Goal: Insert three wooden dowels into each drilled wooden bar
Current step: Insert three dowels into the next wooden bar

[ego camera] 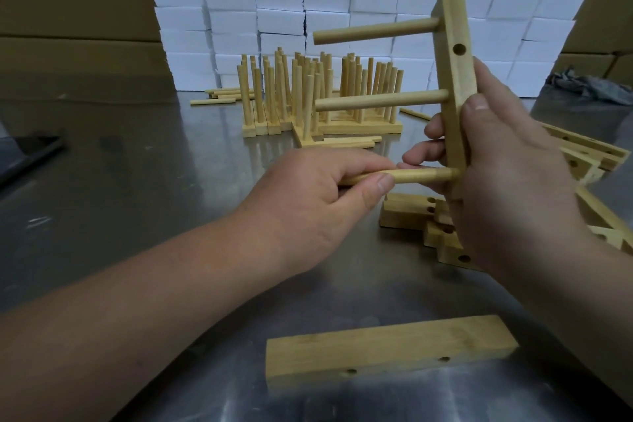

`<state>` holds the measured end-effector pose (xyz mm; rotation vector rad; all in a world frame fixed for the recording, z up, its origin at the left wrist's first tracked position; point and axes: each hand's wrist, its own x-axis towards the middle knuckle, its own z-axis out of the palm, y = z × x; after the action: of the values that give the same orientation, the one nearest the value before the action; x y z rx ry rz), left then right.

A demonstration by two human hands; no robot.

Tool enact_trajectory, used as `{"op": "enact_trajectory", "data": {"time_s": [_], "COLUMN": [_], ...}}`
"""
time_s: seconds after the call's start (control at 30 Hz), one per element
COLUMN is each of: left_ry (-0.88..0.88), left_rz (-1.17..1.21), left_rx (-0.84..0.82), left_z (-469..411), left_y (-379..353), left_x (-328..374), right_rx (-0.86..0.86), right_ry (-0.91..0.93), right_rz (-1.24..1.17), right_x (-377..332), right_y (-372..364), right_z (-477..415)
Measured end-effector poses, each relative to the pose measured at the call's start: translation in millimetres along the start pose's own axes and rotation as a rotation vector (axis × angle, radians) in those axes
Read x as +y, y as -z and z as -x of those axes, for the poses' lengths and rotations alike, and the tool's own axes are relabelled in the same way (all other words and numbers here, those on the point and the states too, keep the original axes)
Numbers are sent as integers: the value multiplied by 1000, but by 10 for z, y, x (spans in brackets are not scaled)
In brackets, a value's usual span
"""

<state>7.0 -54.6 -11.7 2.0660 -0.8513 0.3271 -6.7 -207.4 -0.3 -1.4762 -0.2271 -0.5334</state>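
With the left hand (308, 202), pinches the third dowel (421, 175), tip at the bottom hole of the bar (455, 79), likely to push it in straight. With the right hand (507, 175), grips that bar upright above the table (137, 216) to hold it steady, two dowels (376, 31) already in higher up. Has a bare bar (390, 349) lying close in front, maybe for next, and finished ones (318, 96) standing far back.

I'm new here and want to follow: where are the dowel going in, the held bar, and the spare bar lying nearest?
dowel going in (421, 175): head view, bare shaft just left of the bar.
held bar (457, 77): head view, side face, upper half.
spare bar (387, 344): head view, middle of its top face.
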Motion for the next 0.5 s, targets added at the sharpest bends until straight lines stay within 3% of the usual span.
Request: {"op": "enact_trajectory", "data": {"time_s": [0.2, 0.5], "left_ry": [16, 211], "left_rz": [41, 146], "left_rx": [11, -24], "left_z": [7, -17], "left_y": [-21, 19], "left_x": [-6, 73], "right_rx": [-10, 0], "right_ry": [36, 9], "right_rz": [20, 11], "right_x": [21, -11], "right_y": [-10, -34], "right_z": [8, 27]}}
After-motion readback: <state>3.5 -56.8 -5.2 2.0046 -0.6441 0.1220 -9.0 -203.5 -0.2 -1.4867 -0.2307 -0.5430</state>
